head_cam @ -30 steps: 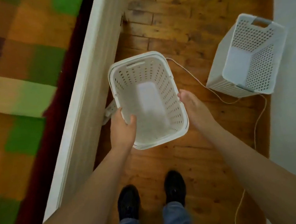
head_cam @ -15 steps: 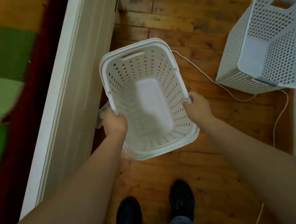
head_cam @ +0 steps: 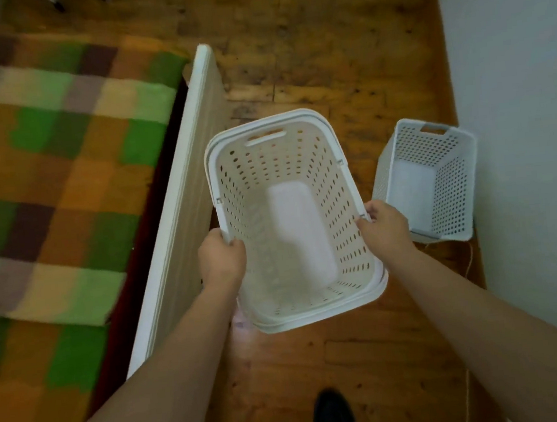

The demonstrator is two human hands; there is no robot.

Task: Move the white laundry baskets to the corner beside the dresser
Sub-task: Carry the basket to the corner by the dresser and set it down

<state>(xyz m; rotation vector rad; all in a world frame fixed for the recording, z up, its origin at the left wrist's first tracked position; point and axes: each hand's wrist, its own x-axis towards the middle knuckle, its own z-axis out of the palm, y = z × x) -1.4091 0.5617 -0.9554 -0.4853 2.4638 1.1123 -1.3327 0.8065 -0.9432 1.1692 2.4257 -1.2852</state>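
I held the cream perforated plastic laundry basket, long axis pointing away, left hand and right hand clenched on its side rims, the second white mesh basket just beside its right.

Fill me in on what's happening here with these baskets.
A person stands on the wooden floor beside a bed, holding an empty white basket by its long rims: left hand on one side, right hand on the other. It appears lifted off the floor. A second basket, also empty, sits on the floor by the wall, tilted, with a thin cable trailing beside it. No dresser is in view.
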